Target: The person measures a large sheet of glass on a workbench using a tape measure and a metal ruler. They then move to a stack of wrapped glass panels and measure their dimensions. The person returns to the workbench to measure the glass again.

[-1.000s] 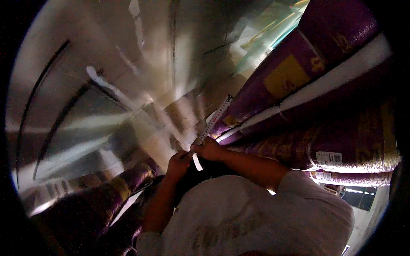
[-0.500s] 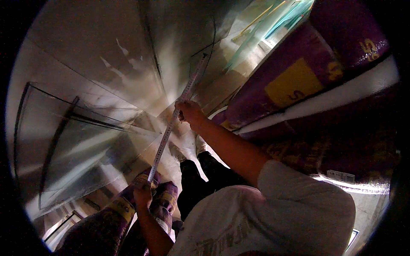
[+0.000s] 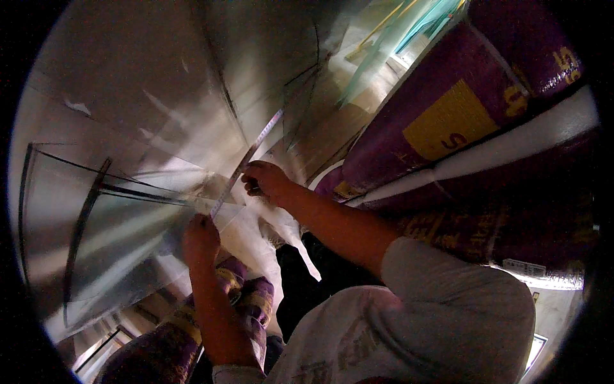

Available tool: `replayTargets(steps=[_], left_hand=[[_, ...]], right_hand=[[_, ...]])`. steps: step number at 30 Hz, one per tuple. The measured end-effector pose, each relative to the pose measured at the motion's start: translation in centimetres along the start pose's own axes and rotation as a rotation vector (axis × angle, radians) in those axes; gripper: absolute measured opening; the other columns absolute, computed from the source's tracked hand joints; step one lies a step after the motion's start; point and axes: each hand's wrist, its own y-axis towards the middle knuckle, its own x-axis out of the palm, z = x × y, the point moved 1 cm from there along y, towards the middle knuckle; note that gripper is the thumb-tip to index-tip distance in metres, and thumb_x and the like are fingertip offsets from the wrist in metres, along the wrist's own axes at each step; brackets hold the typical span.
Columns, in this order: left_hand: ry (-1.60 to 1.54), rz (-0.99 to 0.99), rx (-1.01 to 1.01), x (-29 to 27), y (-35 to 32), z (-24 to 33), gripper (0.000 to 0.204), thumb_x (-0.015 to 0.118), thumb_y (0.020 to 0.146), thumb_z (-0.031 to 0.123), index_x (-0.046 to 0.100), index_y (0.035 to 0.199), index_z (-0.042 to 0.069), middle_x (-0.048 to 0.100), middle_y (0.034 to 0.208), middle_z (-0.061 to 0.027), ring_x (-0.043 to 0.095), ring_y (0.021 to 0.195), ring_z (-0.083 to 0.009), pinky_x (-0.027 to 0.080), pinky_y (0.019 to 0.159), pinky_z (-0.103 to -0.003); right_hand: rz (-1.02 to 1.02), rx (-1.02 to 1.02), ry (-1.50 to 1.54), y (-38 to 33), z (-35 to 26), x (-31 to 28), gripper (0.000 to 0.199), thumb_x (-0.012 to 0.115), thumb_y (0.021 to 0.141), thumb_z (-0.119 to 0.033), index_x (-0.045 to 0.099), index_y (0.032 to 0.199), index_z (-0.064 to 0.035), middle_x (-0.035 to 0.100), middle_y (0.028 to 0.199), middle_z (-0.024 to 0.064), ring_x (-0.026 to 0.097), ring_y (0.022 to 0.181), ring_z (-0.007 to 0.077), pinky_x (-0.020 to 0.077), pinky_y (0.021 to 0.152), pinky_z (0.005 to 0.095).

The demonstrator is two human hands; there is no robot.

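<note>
A pale, narrow tape measure (image 3: 228,190) with fine markings runs slantwise between my hands, its far part standing out beyond my right hand. My left hand (image 3: 201,240) is closed around its near end; what else sits inside that fist is hidden. Further up the strip, my right hand (image 3: 265,182) is closed with curled fingers pinching it from the side. Clear glass-like panels (image 3: 137,224) with dark edges stand to the left of my hands.
Large purple wrapped rolls (image 3: 384,153) with yellow patches lean along the right. More purple-wrapped bundles (image 3: 160,336) stand at lower left, beside my legs. Greenish sheet edges (image 3: 428,29) show at the top right. Below is a pale floor (image 3: 246,233).
My left hand has moved up, closer to my right hand, which has shifted slightly left and down. Less of the tape measure shows, and its far end has dropped lower.
</note>
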Motion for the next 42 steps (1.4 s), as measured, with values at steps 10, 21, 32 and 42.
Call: replayTargets(steps=[10,21,32,42], left_hand=[[0.14,0.021,0.151,2.6,3.5,-3.4,0.023,0.057,0.094,0.024,0.068,0.099,0.004,0.068,0.101,-0.0243,0.065,0.096,-0.0466,0.052,0.082,-0.055],[0.124,-0.036,-0.088,-3.2,-1.6,0.2,0.025,0.056,0.096,0.027,0.072,0.1,0.008,0.07,0.097,-0.023,0.066,0.096,-0.0436,0.051,0.082,-0.054],[0.119,-0.141,-0.064,-2.8,2.4,4.7,0.027,0.056,0.096,0.029,0.068,0.096,0.004,0.069,0.098,-0.0223,0.065,0.095,-0.0453,0.051,0.082,-0.056],[0.087,-0.175,-0.175,-2.5,0.1,1.9,0.02,0.056,0.093,0.021,0.065,0.092,0.003,0.067,0.094,-0.0219,0.064,0.093,-0.0462,0.05,0.079,-0.057]], right_hand=[[0.02,-0.354,-0.071,8.6,0.5,-2.6,0.016,0.065,0.094,-0.024,0.063,0.094,-0.0081,0.063,0.083,0.005,0.059,0.07,0.0169,0.0531,0.066,0.0348],[0.137,-0.049,0.229,3.8,-4.4,0.7,0.021,0.06,0.097,-0.027,0.065,0.103,-0.0066,0.067,0.088,0.007,0.064,0.079,0.022,0.0531,0.069,0.0372],[0.223,-0.22,0.113,7.5,-6.2,-3.3,0.019,0.061,0.095,-0.022,0.066,0.097,-0.0039,0.067,0.085,0.0074,0.063,0.07,0.021,0.0533,0.063,0.0372],[0.47,-0.204,-0.014,14.4,-7.0,-11.7,0.025,0.056,0.097,-0.031,0.065,0.093,-0.0085,0.065,0.075,0.0081,0.058,0.055,0.0206,0.0479,0.048,0.0361]])
